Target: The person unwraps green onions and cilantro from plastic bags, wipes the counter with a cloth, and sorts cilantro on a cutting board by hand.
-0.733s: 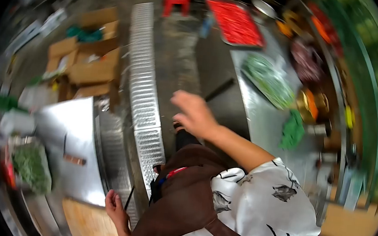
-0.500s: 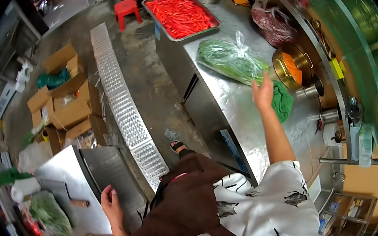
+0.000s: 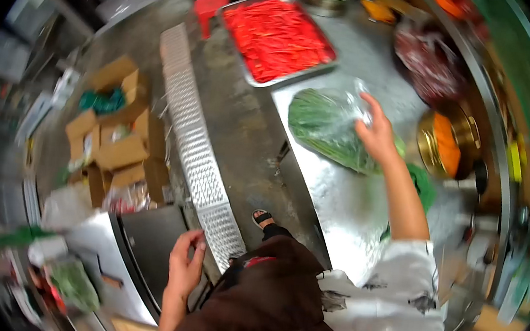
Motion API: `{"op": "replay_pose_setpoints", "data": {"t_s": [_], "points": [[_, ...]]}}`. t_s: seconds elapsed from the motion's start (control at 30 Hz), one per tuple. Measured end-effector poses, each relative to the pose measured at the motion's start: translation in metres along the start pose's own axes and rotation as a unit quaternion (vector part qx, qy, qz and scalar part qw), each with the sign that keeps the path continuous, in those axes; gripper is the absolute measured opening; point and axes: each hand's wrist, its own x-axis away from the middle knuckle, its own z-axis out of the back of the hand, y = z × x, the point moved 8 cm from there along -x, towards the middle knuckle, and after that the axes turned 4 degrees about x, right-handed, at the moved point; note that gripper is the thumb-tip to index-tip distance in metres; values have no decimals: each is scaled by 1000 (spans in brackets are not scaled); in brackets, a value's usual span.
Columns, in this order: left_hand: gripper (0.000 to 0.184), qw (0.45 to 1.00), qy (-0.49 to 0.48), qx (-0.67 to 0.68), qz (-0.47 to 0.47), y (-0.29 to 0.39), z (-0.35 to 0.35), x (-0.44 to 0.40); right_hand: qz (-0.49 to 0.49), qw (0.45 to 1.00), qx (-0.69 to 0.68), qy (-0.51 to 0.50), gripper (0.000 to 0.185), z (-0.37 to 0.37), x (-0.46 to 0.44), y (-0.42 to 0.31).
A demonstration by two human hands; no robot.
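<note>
A clear plastic bag of long green vegetables (image 3: 327, 125) lies on the steel counter (image 3: 343, 219), its tied top sticking up. Over the right side of the bag reaches my right hand (image 3: 379, 133), thumb and forefinger apart beside the tied top. Whether the fingertips touch the plastic I cannot tell. A green cloth (image 3: 423, 187) lies partly behind my right wrist. Away from the counter, my left hand (image 3: 186, 264) hangs over the floor side, fingers loosely bent and nothing visible in them.
A metal tray of red chillies (image 3: 278, 41) stands at the counter's far end. Along the wall are a brass-coloured pot (image 3: 431, 147) and a bag of dark red items (image 3: 428, 60). Cardboard boxes (image 3: 121, 150) and a perforated metal strip (image 3: 193, 138) occupy the floor.
My right hand has moved from the bag's near right end to its tied top. My left hand has risen a little. The view has shifted, blurring the edges.
</note>
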Motion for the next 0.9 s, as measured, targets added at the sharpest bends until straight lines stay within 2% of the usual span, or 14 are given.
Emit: {"op": "replay_pose_setpoints", "data": {"t_s": [0.1, 0.17, 0.23, 0.3, 0.37, 0.43, 0.5, 0.6, 0.67, 0.73, 0.8, 0.83, 0.87, 0.9], "points": [[52, 976, 54, -134, -161, 75, 12, 9, 123, 985, -60, -109, 56, -20, 39, -114], [71, 948, 49, -100, -297, 141, 9, 6, 232, 952, -79, -186, 57, -22, 58, -182], [74, 936, 23, -175, -304, 154, 6, 18, 313, 913, -133, -228, 59, -36, 96, -235], [65, 921, 117, -167, -331, 148, 17, 47, 363, 868, -192, -280, 60, -61, 134, -280], [58, 913, 198, -203, -294, 126, 43, 95, 386, 835, -270, -283, 63, -71, 175, -321], [52, 916, 260, -197, -233, 104, 60, 119, 332, 771, -367, -401, 66, -89, 189, -345], [40, 888, 372, -205, -178, 71, 97, 180, 333, 735, -348, -476, 63, -114, 223, -382], [39, 837, 487, -219, -115, 41, 123, 255, 597, 658, -289, -358, 46, -116, 284, -465], [40, 796, 552, -237, -70, 29, 141, 305, 667, 595, -309, -325, 43, -120, 326, -509], [42, 761, 595, -257, 2, 16, 156, 360, 743, 526, -371, -183, 40, -102, 356, -546], [41, 719, 621, -296, 95, -31, 165, 415, 695, 586, -383, -164, 34, -108, 356, -591], [38, 702, 645, -249, 173, -55, 169, 450, 556, 641, -474, -234, 33, -117, 348, -615], [34, 716, 660, -135, 184, -85, 171, 476, 481, 619, -496, -373, 39, -127, 356, -641], [30, 692, 692, -139, 150, -94, 173, 497, 488, 618, -490, -373, 39, -135, 377, -658]]}}
